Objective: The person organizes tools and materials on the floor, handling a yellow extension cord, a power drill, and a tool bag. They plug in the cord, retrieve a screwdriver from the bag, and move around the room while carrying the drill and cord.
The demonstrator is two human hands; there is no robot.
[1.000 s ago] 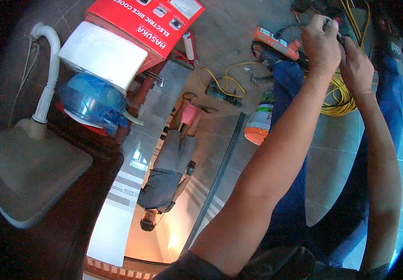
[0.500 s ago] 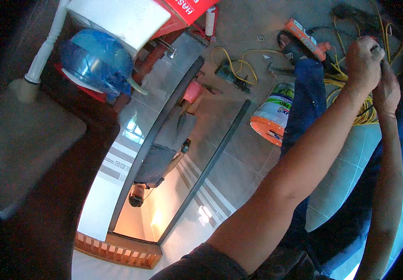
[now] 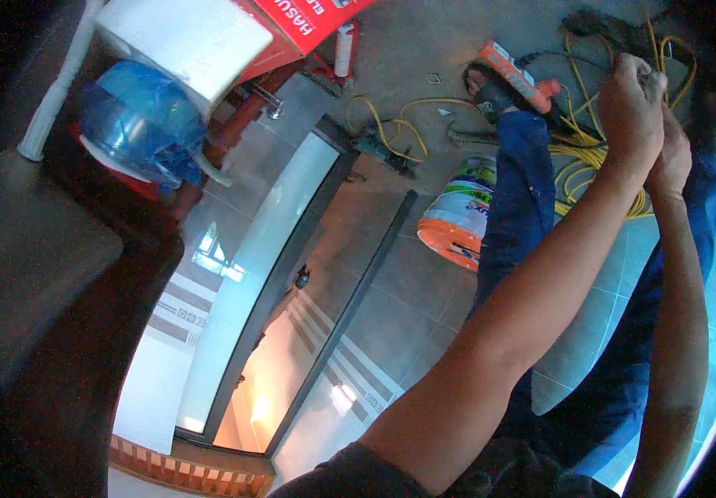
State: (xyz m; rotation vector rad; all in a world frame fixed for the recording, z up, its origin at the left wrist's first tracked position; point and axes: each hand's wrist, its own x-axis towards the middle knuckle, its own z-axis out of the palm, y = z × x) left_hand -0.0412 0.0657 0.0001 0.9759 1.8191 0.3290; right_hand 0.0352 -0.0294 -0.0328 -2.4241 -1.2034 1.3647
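My left hand is closed in a fist, with its fingers curled round something small that I cannot make out. Right against it, my right hand is also closed, its fingers partly hidden behind the left one. Both hands are held up over the floor between my legs. Beneath and beside them lies a loose coil of yellow cord, with strands looping up past the fingers. An orange power strip lies to the left of the hands, near my foot, with an orange plug at its end.
Beside my left leg lies a white bucket with an orange base. A dark corded tool lies farther left. A framed door stands at the left, near a red and white box and a blue plastic-wrapped round thing.
My view has shifted, so the scene sits farther left. The person in the doorway is now mostly hidden, and a pale door panel covers more of the opening. My hands stay together.
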